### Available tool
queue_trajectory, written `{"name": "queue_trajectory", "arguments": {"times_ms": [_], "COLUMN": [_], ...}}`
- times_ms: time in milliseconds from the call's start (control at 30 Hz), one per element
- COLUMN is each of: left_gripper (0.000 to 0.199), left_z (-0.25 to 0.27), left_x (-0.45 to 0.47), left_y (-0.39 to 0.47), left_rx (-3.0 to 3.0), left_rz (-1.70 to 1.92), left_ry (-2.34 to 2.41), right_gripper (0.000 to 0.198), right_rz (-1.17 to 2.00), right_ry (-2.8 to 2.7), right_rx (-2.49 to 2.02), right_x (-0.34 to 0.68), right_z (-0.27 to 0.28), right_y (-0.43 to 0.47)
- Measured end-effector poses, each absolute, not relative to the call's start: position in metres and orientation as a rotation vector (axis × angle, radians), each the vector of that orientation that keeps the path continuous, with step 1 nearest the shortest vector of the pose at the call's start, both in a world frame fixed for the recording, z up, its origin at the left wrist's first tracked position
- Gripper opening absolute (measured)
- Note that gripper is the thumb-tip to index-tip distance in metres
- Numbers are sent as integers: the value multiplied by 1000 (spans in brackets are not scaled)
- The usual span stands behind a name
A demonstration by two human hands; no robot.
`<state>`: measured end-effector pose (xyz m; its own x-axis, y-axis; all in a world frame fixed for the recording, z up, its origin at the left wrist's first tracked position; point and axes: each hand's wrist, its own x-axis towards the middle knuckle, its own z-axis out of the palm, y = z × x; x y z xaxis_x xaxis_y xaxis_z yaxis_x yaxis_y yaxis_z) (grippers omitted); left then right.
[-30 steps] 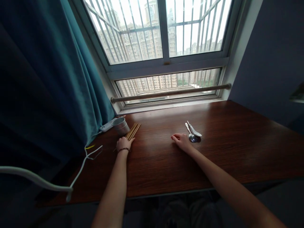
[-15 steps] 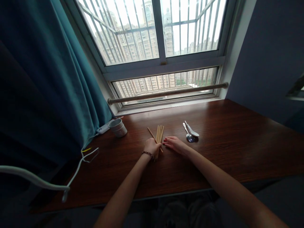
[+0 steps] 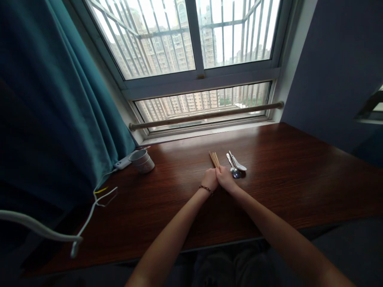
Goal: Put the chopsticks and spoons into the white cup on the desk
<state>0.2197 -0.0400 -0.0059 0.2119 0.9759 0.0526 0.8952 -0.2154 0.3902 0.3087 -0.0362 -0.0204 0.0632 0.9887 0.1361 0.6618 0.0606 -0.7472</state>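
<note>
A bundle of wooden chopsticks [image 3: 214,158] lies on the dark wooden table [image 3: 281,183], its far ends pointing toward the window. My left hand [image 3: 210,179] is closed around the near end of the bundle. My right hand [image 3: 225,178] presses against it from the right, fingers on the same chopsticks. Just right of my hands lie a metal spoon [image 3: 231,167] and a white ceramic spoon [image 3: 239,164], side by side. The near ends of the chopsticks are hidden under my hands.
A small grey cup [image 3: 141,161] stands at the table's far left, with a white power strip [image 3: 123,161] behind it and a white cable [image 3: 89,217] hanging off the left edge. A teal curtain [image 3: 60,111] hangs at left. A wooden rail [image 3: 206,116] crosses the window.
My left hand has carried the chopsticks from beside the cup rightward to the spoons. My right hand has joined it, and the splayed bundle is now gathered together.
</note>
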Motion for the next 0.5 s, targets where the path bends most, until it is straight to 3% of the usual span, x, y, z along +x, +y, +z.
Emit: {"name": "queue_trajectory", "arguments": {"times_ms": [167, 333, 500], "left_gripper": [28, 35, 31], "left_z": [-14, -17, -20], "left_x": [223, 217, 210], "left_y": [-49, -55, -52], "left_rx": [2263, 2250, 2240], "left_rz": [460, 578, 612], "left_ry": [1821, 1858, 1888], "right_gripper": [31, 26, 22], "right_rz": [408, -67, 285], "right_ry": [-1821, -1678, -1691], "right_rx": [-1753, -1856, -2056], "right_x": [317, 356, 376], "right_z": [-11, -8, -16], "right_y": [-38, -24, -12]}}
